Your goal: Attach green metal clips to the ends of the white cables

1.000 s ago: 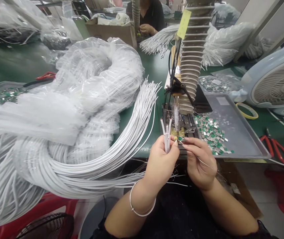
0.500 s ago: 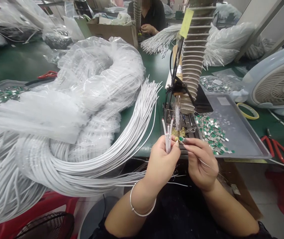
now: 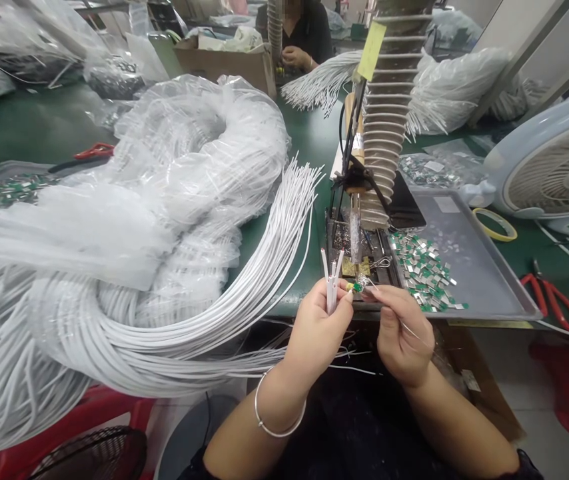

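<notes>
My left hand is closed round several short white cables whose stripped ends point upward. Its thumb and finger also pinch a small green circuit board under the tip of a mounted soldering iron. Between the fingertips of my right hand is a thin strand of solder wire, its end close to the board. The exact contact at the tip is too small to make out. Beside the iron, a grey tray holds a pile of green boards with metal plugs.
A large bundle of white cables, partly in plastic wrap, fills the left. A ribbed hose hangs above the iron. Red-handled pliers, yellow tape and a fan stand at the right. Across the bench sits another person.
My left hand has shifted slightly left, with the cables and board. My right fingertips have drawn a little down and away from the board, leaving more solder wire showing.
</notes>
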### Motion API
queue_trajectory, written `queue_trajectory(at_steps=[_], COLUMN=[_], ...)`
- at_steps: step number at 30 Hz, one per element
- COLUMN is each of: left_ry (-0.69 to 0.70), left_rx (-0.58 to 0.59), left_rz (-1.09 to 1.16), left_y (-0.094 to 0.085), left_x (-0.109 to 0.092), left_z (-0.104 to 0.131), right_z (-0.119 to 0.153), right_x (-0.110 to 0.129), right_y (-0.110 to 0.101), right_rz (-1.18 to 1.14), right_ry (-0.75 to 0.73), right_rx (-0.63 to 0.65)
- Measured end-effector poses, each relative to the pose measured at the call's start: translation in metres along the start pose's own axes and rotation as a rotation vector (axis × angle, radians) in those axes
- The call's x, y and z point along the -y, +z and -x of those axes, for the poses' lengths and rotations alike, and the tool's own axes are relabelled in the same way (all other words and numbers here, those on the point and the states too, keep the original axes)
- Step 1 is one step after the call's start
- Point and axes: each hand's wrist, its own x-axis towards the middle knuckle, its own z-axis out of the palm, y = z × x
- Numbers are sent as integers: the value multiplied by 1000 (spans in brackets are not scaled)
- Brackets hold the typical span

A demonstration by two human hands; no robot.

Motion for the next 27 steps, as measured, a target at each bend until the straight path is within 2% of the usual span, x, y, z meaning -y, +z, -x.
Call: queue_trajectory(at_steps=[4, 9, 15, 20, 23, 27], left_ry=[35, 102, 96, 78, 50, 42], left_rx=[30, 56, 89, 167, 170, 117], left_rz=[-74, -181, -200, -160, -145, -132], left_y=[-5, -9, -12, -12, -11, -8], left_x=[3, 5, 4, 2, 0, -4], left_z=[4, 9, 8, 7, 5, 4], right_z=[-1, -5, -5, -4, -2, 1], right_x=[2, 4, 1, -1, 2, 4], right_y=[1, 1, 4, 6, 7, 7], right_rz=[46, 84, 112, 67, 65, 37], right_ry=[62, 105, 18, -27, 8, 119], right_rx=[40, 150, 67, 88, 62, -3])
